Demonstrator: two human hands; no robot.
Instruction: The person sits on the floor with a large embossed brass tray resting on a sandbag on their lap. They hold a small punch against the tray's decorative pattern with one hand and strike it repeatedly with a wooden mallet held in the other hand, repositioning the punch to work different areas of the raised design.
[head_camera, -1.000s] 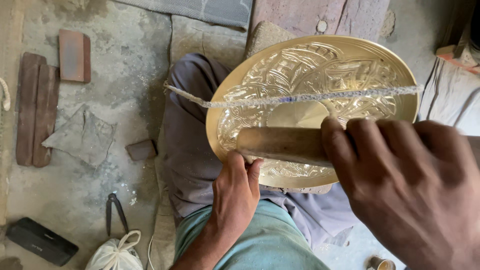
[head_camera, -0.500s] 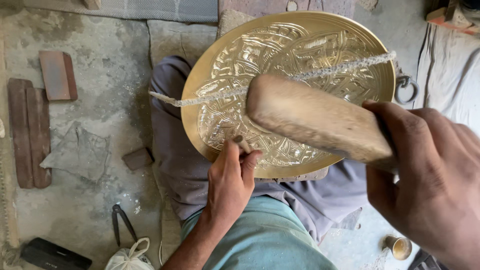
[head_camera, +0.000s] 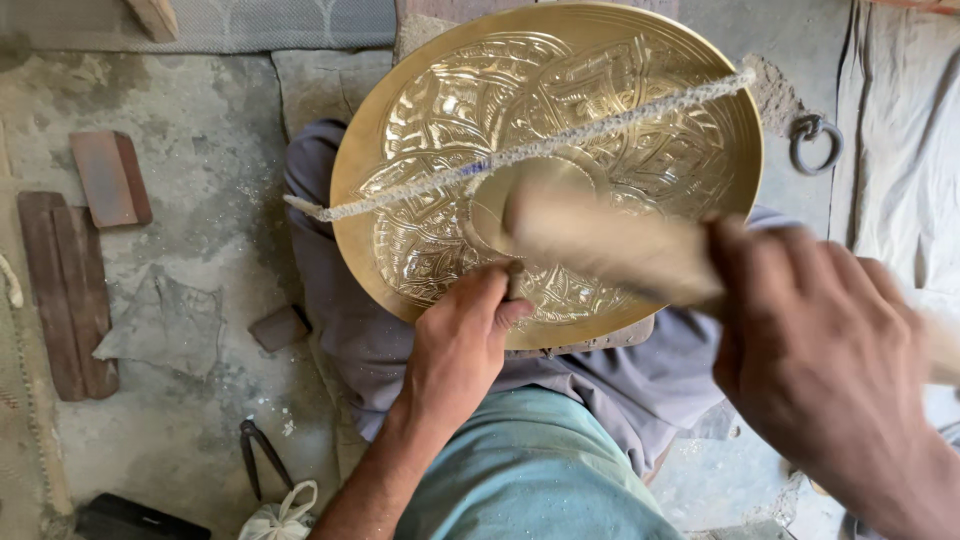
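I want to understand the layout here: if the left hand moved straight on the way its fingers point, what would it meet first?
The left hand points up the picture, fingertips already at the engraved brass plate. Going on, it would probably slide over the plate's surface and meet the blurred wooden mallet, though depth is unclear.

Dusty grey stone floor, perhaps daylit, scattered wood blocks

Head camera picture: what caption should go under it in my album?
A left hand steadies a small tool on an engraved brass plate resting on the lap, while the right hand swings a blurred wooden mallet.
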